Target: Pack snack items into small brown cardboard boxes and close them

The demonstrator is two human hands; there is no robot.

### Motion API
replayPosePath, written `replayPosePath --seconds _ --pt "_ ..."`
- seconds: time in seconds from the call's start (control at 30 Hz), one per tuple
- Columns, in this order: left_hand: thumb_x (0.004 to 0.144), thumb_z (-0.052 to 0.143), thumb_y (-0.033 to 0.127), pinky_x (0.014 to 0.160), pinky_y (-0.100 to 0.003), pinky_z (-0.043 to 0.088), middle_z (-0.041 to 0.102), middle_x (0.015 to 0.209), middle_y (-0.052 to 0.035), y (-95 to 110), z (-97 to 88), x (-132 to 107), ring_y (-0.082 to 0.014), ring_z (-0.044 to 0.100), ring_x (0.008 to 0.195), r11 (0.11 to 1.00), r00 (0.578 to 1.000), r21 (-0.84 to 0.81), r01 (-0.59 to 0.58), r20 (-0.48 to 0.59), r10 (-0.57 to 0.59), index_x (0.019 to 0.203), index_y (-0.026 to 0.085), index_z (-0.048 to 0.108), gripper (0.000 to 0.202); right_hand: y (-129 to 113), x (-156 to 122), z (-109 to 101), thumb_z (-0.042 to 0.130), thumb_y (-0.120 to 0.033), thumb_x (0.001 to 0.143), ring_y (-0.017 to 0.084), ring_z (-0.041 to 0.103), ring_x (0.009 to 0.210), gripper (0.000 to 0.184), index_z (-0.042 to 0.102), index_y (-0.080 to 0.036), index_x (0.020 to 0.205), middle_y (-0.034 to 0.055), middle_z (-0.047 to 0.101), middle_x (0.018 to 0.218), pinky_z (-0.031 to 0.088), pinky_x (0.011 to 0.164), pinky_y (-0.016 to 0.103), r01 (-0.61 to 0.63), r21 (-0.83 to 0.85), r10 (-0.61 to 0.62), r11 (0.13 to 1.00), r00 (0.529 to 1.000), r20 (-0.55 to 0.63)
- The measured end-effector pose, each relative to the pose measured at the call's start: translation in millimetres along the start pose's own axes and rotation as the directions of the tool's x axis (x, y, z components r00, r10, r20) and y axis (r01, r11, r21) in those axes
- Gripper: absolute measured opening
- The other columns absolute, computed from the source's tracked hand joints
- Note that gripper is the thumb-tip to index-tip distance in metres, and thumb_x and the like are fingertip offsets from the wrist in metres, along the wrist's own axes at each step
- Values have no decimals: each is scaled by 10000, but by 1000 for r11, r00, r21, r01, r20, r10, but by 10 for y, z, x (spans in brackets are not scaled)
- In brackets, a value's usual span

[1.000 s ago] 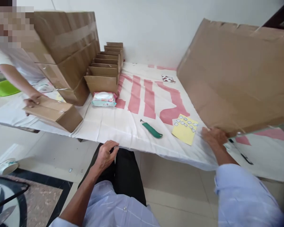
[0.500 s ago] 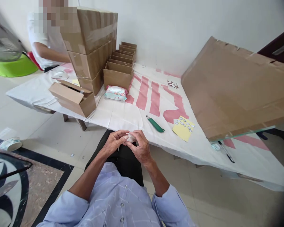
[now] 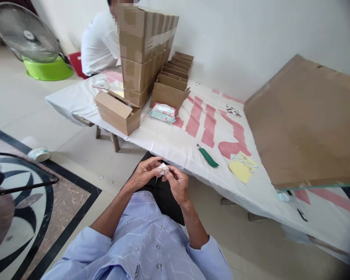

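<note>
The person wears a light blue shirt (image 3: 125, 241) crossed by thin white lines in wide checks. Three round, pale buttons (image 3: 158, 247) show down its front; left of them is a dark mark (image 3: 137, 270), too small to make out. On either side of the buttons, the left sleeve (image 3: 87, 245) and right sleeve (image 3: 208, 252) end near the elbows. Beyond the buttons come black trousers (image 3: 170, 208). The left hand (image 3: 142, 174) and right hand (image 3: 178, 186) are bare.

Small white wad (image 3: 163, 168) — crumpled, between hands (image 3: 142, 174)
</note>
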State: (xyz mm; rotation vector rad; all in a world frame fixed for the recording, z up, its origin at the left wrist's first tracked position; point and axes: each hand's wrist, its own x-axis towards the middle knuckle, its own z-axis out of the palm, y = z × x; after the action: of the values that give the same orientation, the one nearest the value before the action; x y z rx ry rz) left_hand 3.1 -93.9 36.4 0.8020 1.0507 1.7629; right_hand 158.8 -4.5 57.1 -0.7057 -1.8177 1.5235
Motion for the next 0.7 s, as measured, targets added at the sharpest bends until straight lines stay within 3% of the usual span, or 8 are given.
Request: replayPosePath --seconds 0.07,0.17,0.3,0.53,0.7 --pt "813 952 479 780 -283 568 789 1002 -71 0 -31 -28 -153 699 836 1000 999 -13 8 31 -8 1320 189 802 603 20 1 26 779 -555 941 174 674 619 314 827 -249 992 -5 748 751 612 642 320 -48 7 48 999 999 8" --pt "779 974 502 824 -312 555 788 1029 -92 -50 -88 -36 -175 708 888 999 997 -38 26 71 -23 1250 164 832 597 118 20 45 816 -576 907 174 682 621 343 836 -243 989 -5 747 735 628 664 328 -117 16 117 993 993 14" --pt "739 987 564 800 -311 553 769 989 -95 -185 -153 6 -180 703 874 998 999 -64 -21 27 23 1155 142 848 609 287 73 70 826 -631 885 185 708 634 427 825 -228 1027 25 787 820 653 643 351 -183 59 182 981 983 22" --pt "826 913 600 788 -298 541 723 1029 -93 -290 -210 6 -169 677 868 995 996 25 -94 3 94 1226 143 828 613 359 133 137 816 -633 889 188 697 602 426 809 -212 953 22 764 744 636 598 337 -164 -9 164 986 987 -8" --pt "886 868 572 743 -275 500 705 1020 -86 -300 -299 -22 -157 642 847 978 991 165 -130 8 131 1211 179 848 510 383 117 173 837 -662 854 189 721 639 473 808 -215 1007 39 794 842 663 629 355 -214 17 214 977 977 25"
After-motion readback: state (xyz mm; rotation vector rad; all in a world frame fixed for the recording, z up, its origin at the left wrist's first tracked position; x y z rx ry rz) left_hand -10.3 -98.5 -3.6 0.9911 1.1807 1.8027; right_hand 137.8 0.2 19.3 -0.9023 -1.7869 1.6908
